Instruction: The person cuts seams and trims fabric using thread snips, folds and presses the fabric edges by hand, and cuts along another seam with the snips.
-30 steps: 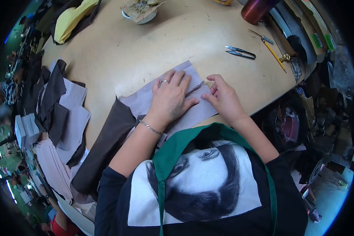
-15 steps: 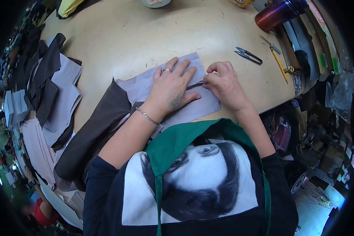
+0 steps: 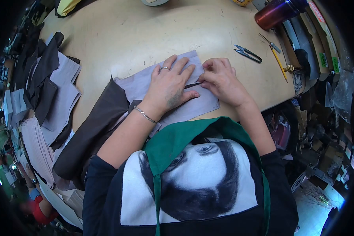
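Observation:
A lilac-grey fabric piece (image 3: 135, 84) lies on the table, with a dark slit or seam running across its right part. My left hand (image 3: 170, 84) rests flat on it, fingers spread, wearing a ring and a bracelet. At the right end of the dark line, my right hand (image 3: 221, 82) pinches the fabric edge between thumb and fingers. A dark brown cloth (image 3: 102, 114) joins the lilac piece on the left and drapes toward my body. Exactly what lies between the right fingertips is partly hidden.
Thread snips (image 3: 247, 54) lie beyond my right hand, near a yellow pencil-like tool (image 3: 279, 65). A red-purple bottle (image 3: 277, 15) sits at the back right. Stacked fabric pieces (image 3: 63, 86) cover the table's left side. Another person's red garment (image 3: 44, 210) shows at lower left.
My right hand has shifted slightly left and its fingers have moved at the fabric edge. The dark gap beside them looks a little wider. My left hand stays flat on the fabric.

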Tool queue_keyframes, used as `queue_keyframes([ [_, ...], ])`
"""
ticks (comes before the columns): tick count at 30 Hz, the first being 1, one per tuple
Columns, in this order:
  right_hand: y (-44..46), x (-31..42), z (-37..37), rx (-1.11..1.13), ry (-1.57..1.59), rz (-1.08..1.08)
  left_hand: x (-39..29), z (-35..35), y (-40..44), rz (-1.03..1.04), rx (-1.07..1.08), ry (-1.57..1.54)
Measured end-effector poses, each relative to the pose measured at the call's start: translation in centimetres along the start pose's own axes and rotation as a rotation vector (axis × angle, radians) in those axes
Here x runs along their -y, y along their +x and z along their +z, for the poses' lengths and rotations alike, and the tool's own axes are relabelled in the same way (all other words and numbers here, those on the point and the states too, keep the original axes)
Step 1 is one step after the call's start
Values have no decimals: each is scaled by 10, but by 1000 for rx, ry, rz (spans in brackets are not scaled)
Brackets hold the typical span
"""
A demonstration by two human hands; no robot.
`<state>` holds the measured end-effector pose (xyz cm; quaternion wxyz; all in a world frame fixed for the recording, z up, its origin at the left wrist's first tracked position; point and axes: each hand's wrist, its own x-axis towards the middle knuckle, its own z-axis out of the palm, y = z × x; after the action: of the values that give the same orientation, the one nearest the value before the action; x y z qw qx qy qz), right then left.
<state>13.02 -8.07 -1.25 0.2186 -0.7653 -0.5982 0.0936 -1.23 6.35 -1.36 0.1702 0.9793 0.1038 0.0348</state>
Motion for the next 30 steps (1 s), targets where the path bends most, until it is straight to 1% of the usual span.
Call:
queue_keyframes([
  [2, -2, 0, -5, -9, -66, 21, 0, 0, 0, -4, 5, 4],
  [8, -5, -6, -1, -59, -245, -105, -1, 0, 1, -6, 13, 5],
  [11, -4, -7, -3, -67, -215, -99, -1, -1, 1, -11, 18, 5],
  [14, 2, -7, -7, 17, -90, -41, -1, 0, 1, -9, 21, 9],
  [17, 8, -9, -6, 53, -56, -32, -3, -1, 2, -5, 32, 39],
  [20, 7, -10, -8, 55, -87, -53, -4, -5, 2, 3, 54, 77],
  [26, -4, -18, 3, -114, -228, -183, 1, -1, 1, 7, 31, 57],
  [30, -12, -17, 5, -158, -305, -222, 2, 1, -1, 4, 16, 52],
])
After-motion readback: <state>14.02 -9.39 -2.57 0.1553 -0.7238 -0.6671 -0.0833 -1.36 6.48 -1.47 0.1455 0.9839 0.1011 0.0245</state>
